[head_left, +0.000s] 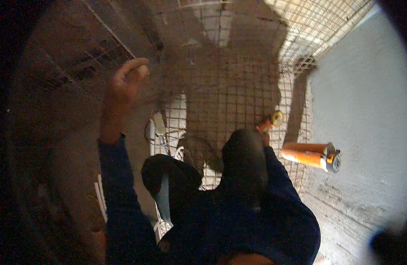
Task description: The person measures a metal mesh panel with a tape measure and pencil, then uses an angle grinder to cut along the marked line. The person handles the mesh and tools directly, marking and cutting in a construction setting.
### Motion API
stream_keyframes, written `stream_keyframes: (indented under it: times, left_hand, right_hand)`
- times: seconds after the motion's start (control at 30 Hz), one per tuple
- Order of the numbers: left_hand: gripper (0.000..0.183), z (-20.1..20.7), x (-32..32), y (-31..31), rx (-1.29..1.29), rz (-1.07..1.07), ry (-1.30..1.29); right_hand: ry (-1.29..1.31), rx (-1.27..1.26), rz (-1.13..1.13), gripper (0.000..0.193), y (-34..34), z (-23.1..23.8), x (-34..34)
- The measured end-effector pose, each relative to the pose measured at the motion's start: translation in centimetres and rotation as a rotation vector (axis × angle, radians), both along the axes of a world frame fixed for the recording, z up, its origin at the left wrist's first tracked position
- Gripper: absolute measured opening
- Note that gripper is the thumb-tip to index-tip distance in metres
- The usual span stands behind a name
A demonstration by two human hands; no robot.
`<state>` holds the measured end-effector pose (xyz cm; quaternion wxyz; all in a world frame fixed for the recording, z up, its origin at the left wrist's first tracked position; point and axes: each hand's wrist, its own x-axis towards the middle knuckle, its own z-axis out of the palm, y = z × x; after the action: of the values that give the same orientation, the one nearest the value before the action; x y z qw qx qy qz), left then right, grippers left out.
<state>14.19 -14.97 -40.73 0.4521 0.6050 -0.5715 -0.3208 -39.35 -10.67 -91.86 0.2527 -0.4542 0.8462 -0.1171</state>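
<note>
left hand (128, 77) raised, loosely curled, empty | right hand (264, 128) grasping orange tool (270, 121) | orange cylinder (311, 155) beside

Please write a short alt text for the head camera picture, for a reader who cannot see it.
Seen from above, a person in dark blue sleeves raises the left hand against a wire mesh grid. The right hand is mostly hidden behind a knee. An orange cylinder lies on the grey concrete floor.

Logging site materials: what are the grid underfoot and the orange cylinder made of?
Grid: looks like welded steel wire mesh, dull and bare; thin crossing rods in squares. Orange cylinder: probably plastic, smooth with a sheen, and a dark round end cap; uncertain.
</note>
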Motion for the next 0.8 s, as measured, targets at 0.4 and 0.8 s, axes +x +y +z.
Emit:
stream_keyframes:
  times: [0.4, 0.8]
  left_hand:
    - [0.049, 2.7, 18.0, 4.5, -0.053, 0.207, -0.124]
    - [0.043, -2.0, 4.1, 5.0, 0.316, 0.093, -0.048]
  right_hand:
    - [-0.798, -0.797, 0.136, 0.026, -8.6, 2.3, 3.3]
    - [-1.045, -0.286, -0.024, 0.03, -9.4, 27.9, 15.2]
